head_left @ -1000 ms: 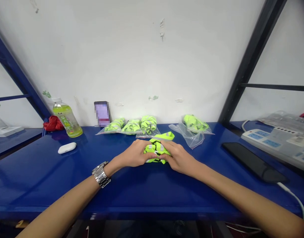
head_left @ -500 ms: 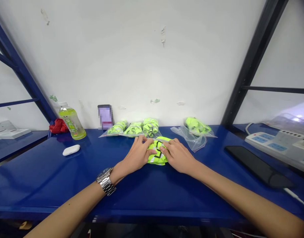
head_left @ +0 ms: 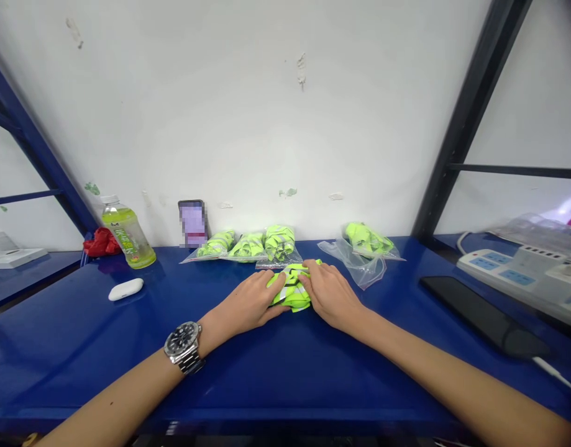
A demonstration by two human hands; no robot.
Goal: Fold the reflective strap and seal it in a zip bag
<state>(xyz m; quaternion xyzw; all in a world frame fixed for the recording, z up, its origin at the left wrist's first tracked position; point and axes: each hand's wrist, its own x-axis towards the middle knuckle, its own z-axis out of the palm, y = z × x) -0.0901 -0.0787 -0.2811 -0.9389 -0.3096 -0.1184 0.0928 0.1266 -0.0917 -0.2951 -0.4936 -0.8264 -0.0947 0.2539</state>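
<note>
1. A blue metal shelf top [head_left: 80, 354] fills the lower part of the view, and behind it stands a white wall [head_left: 266, 105] with some paint marks. A black shelf post [head_left: 471, 118] rises on the right side.
2. The person's two bare arms reach forward to the middle of the shelf. The left hand [head_left: 245, 304] and the right hand [head_left: 332, 295] are close together, and both press from each side on a folded neon-yellow safety vest [head_left: 292, 287] with reflective strips. The vest lies on the shelf between the hands, and it is held firmly, not released.
3. Just behind the hands lie three green bundles in clear plastic bags [head_left: 248, 245], and to the right is a looser clear bag [head_left: 360, 266] with one more bundle.
4. On the right side are a power strip [head_left: 513, 273] and a black phone [head_left: 476, 313] lying flat.
5. On the left side are a green drink bottle [head_left: 127, 236], a red cloth [head_left: 100, 243], an upright phone [head_left: 192, 223] with a blurred screen, and a white earbud case [head_left: 125, 289].
6. A steel wristwatch [head_left: 182, 347] is on the left wrist.
</note>
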